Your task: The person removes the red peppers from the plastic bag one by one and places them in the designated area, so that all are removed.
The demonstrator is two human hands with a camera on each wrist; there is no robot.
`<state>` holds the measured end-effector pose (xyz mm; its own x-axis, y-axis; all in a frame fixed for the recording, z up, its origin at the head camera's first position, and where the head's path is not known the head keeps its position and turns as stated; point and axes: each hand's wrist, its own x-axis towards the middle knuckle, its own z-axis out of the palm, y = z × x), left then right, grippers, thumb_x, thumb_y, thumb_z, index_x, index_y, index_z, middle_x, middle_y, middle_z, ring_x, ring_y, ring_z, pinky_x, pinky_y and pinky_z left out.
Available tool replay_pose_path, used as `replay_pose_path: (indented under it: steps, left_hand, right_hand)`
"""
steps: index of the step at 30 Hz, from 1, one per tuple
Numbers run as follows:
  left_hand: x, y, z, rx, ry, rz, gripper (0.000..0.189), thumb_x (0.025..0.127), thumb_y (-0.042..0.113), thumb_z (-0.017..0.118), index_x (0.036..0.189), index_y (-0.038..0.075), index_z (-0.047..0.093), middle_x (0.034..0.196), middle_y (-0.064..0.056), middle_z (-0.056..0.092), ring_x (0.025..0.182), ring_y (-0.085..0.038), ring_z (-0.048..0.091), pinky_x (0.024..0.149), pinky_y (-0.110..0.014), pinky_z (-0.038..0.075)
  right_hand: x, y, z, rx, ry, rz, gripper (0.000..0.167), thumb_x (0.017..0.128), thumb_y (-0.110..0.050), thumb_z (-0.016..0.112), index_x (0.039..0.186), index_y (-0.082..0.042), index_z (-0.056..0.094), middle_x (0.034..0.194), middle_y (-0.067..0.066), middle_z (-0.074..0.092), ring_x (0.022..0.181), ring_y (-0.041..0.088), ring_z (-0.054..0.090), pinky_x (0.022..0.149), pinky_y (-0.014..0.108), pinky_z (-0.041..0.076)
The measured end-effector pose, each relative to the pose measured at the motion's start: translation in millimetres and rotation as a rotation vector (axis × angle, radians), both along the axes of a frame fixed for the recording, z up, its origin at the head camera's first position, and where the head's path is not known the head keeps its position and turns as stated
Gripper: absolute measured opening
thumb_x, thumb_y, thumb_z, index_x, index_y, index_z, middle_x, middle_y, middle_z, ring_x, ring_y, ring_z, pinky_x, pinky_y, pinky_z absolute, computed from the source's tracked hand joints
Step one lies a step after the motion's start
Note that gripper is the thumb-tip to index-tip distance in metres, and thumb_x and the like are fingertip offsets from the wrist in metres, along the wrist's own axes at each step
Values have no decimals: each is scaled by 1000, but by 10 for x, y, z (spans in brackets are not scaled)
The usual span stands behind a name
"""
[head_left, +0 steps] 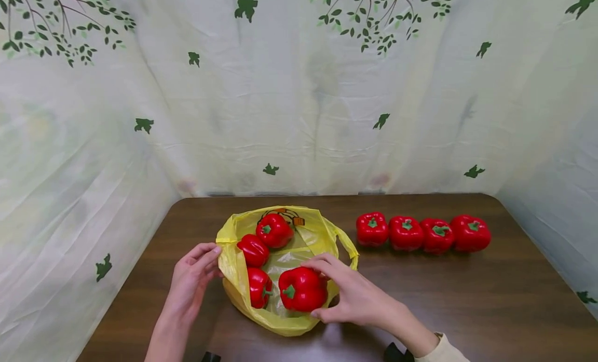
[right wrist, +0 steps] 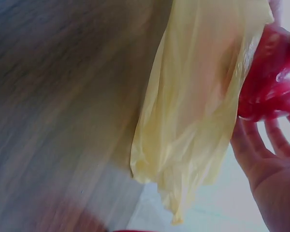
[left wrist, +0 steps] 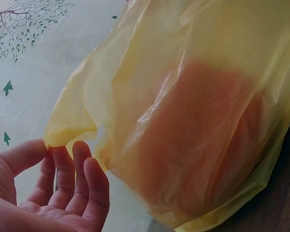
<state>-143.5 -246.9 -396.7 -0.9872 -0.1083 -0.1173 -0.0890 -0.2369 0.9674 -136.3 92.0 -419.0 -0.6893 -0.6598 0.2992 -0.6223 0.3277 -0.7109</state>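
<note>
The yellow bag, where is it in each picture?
Head: the yellow bag is below the middle, between the left hand and right hand.
Left wrist: the yellow bag fills most of the middle and right.
Right wrist: the yellow bag runs down from the top, just right of the middle.
Shared landmark: the brown table, lower half, bottom-right corner and left side, in that order.

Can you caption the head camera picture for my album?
Left hand pinching a yellow plastic bag, right hand gripping a red bell pepper.
</note>
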Motion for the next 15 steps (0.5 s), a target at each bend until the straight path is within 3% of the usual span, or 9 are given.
replay_pose_path:
  steps: [8,15]
  left_hand:
    - [2,-28,-19,21,10,24,5,96,17,66,94,13,69,87,1,67,72,-13,62,67,-27,53]
    - [16,-48,-14,51,35,30,8,97,13,65,91,13,70,84,1,66,70,-12,63,64,-26,52]
  right_hand:
    - [8,167,40,-123,48,-87,73,77,-25,84,139,-27,46,134,-10,48,118,12,50,87,32,53]
    - [17,286,88,-170,-81,-184,78,74,-19,87,139,-30,44,130,-10,53,110,14,58,88,37,53]
